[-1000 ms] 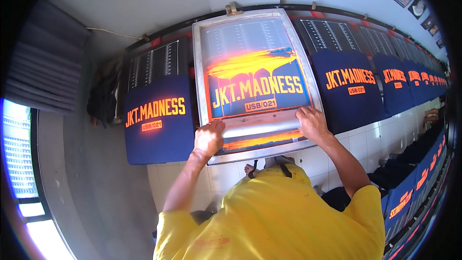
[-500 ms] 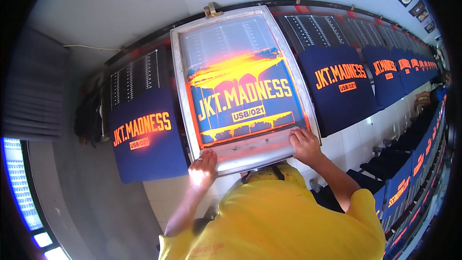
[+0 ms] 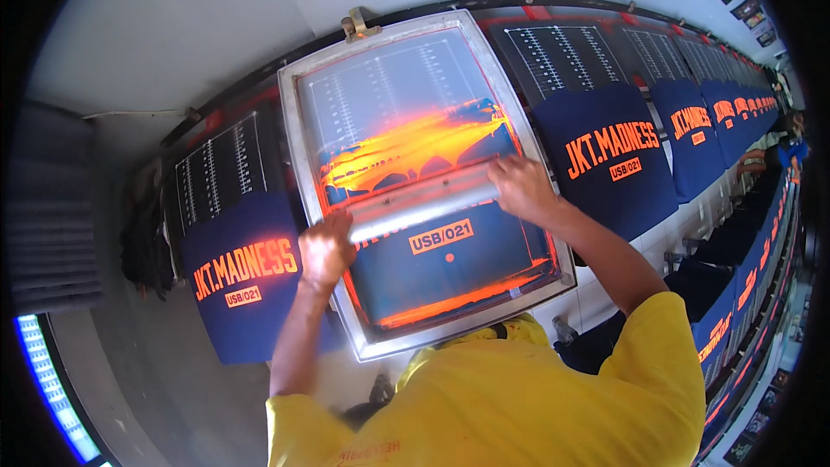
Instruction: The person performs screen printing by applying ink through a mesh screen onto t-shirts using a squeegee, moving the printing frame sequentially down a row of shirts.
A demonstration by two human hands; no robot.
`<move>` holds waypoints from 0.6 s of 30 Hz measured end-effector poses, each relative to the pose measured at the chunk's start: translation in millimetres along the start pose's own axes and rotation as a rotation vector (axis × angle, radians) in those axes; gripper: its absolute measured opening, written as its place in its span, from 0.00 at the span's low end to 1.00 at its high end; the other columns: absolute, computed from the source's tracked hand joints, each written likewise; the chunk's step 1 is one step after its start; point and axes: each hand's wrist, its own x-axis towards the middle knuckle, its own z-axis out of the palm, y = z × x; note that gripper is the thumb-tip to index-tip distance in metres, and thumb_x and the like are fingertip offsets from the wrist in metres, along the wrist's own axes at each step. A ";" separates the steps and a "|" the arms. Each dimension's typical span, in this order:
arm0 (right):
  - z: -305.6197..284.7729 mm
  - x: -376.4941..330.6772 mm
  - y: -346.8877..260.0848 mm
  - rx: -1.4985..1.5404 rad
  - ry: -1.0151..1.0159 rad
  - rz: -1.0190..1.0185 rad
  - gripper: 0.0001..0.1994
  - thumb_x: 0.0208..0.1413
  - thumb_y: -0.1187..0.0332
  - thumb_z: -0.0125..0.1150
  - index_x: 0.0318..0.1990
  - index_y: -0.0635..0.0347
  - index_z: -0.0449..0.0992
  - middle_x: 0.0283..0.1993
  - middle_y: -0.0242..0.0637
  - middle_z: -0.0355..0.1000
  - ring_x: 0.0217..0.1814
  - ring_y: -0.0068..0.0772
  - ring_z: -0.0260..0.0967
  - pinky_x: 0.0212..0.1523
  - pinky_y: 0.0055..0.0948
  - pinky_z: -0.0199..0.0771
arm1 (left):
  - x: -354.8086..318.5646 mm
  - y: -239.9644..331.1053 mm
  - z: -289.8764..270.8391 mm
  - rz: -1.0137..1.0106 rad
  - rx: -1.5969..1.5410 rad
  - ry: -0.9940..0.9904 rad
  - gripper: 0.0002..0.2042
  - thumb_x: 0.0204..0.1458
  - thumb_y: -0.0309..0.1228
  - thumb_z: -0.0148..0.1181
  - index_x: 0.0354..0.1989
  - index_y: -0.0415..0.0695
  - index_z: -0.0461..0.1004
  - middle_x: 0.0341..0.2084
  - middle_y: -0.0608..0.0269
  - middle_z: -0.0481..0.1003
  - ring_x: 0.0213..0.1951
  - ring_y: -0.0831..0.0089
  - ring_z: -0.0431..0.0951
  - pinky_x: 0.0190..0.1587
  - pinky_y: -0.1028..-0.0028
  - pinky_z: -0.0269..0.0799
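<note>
Across the middle of a metal-framed printing screen lies a wide silvery squeegee. My left hand has its fingers closed round the squeegee's left end, and my right hand grips its right end. Bright orange ink is spread thickly on the mesh beyond the blade. On the near side, a small orange block of print shows through the mesh, with dark blue around it. A band of orange ink also runs along the screen's near edge. The squeegee hides most of the large lettering.
Dark blue printed fabric pieces lie on boards to the left and right, with more in a row beyond. A metal clamp stands at the screen's far edge. Further printed pieces hang at the lower right. A grey curtain hangs at far left.
Both hands have pushed the squeegee from the screen's near end to its middle. It now covers the large lettering, and the dripping ink edges have been wiped from the near part.
</note>
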 end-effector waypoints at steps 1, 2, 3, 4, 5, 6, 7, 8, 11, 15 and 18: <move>1.8 10.5 8.7 0.020 -0.003 -0.001 0.06 0.39 0.76 0.59 0.28 0.64 0.75 0.29 0.43 0.74 0.33 0.43 0.75 0.31 0.40 0.77 | 13.8 -4.5 0.8 -0.013 0.006 -0.001 0.14 0.34 0.19 0.58 0.33 0.44 0.75 0.29 0.61 0.78 0.29 0.61 0.80 0.31 0.65 0.78; 5.5 20.3 18.1 0.041 -0.006 -0.003 0.05 0.40 0.76 0.58 0.28 0.64 0.75 0.28 0.43 0.74 0.32 0.44 0.76 0.30 0.41 0.77 | 25.8 -7.8 1.0 -0.027 0.013 -0.002 0.13 0.35 0.20 0.58 0.33 0.45 0.76 0.28 0.61 0.78 0.29 0.61 0.80 0.30 0.64 0.78; 5.9 31.7 25.1 0.059 -0.001 -0.009 0.04 0.40 0.76 0.58 0.27 0.64 0.75 0.28 0.44 0.74 0.31 0.45 0.76 0.30 0.41 0.77 | 35.7 -12.5 0.2 -0.069 0.017 -0.025 0.11 0.36 0.21 0.59 0.31 0.47 0.76 0.26 0.62 0.78 0.28 0.61 0.80 0.30 0.62 0.77; 5.1 38.0 28.6 0.054 -0.021 -0.013 0.04 0.41 0.76 0.58 0.27 0.64 0.75 0.27 0.44 0.74 0.31 0.46 0.76 0.30 0.42 0.76 | 44.9 -19.8 2.2 -0.052 0.022 -0.011 0.11 0.36 0.22 0.59 0.31 0.47 0.77 0.25 0.61 0.78 0.29 0.60 0.80 0.30 0.62 0.77; 3.6 42.5 30.8 0.049 -0.041 -0.016 0.03 0.42 0.76 0.58 0.27 0.64 0.75 0.27 0.45 0.75 0.30 0.47 0.76 0.31 0.43 0.76 | 46.2 -20.0 0.2 -0.080 0.037 -0.049 0.11 0.36 0.22 0.59 0.31 0.47 0.77 0.25 0.60 0.78 0.29 0.59 0.80 0.30 0.62 0.77; 1.8 45.3 30.8 0.048 -0.067 -0.016 0.02 0.42 0.76 0.58 0.26 0.64 0.75 0.27 0.46 0.75 0.30 0.48 0.76 0.31 0.44 0.76 | 45.0 -18.1 -1.9 -0.111 0.049 -0.094 0.12 0.35 0.22 0.60 0.32 0.47 0.78 0.25 0.59 0.78 0.29 0.58 0.80 0.31 0.61 0.78; -0.7 49.9 32.3 0.025 -0.113 -0.001 0.03 0.42 0.77 0.58 0.27 0.64 0.76 0.29 0.48 0.76 0.32 0.47 0.77 0.33 0.46 0.76 | 46.9 -17.8 -3.4 -0.114 0.057 -0.109 0.12 0.36 0.22 0.59 0.32 0.48 0.78 0.26 0.58 0.78 0.29 0.57 0.81 0.31 0.60 0.78; -3.2 52.4 32.2 0.032 -0.135 0.007 0.03 0.42 0.77 0.58 0.27 0.64 0.77 0.29 0.49 0.76 0.32 0.48 0.77 0.33 0.46 0.76 | 51.1 -18.5 -4.8 -0.117 0.065 -0.124 0.12 0.36 0.23 0.59 0.32 0.48 0.78 0.26 0.58 0.79 0.29 0.56 0.81 0.32 0.59 0.78; -14.3 61.8 33.3 0.060 -0.186 0.037 0.05 0.42 0.76 0.58 0.28 0.64 0.78 0.28 0.52 0.76 0.33 0.51 0.77 0.35 0.48 0.76 | 53.8 -20.5 -8.7 -0.160 0.124 -0.194 0.12 0.37 0.23 0.58 0.33 0.48 0.79 0.27 0.56 0.79 0.31 0.54 0.81 0.34 0.57 0.78; -25.4 65.1 32.7 0.060 -0.109 0.007 0.04 0.43 0.76 0.59 0.28 0.64 0.79 0.27 0.52 0.76 0.33 0.54 0.77 0.38 0.48 0.76 | 66.7 -16.6 -24.4 -0.188 0.132 -0.197 0.11 0.39 0.24 0.57 0.34 0.48 0.79 0.28 0.53 0.80 0.32 0.51 0.81 0.37 0.55 0.78; -34.3 57.9 22.4 0.072 -0.051 0.004 0.05 0.44 0.75 0.59 0.29 0.64 0.79 0.27 0.51 0.76 0.33 0.53 0.77 0.38 0.47 0.76 | 54.4 -14.2 -29.4 -0.199 0.139 -0.186 0.10 0.39 0.25 0.58 0.33 0.47 0.78 0.29 0.55 0.80 0.33 0.51 0.81 0.37 0.55 0.78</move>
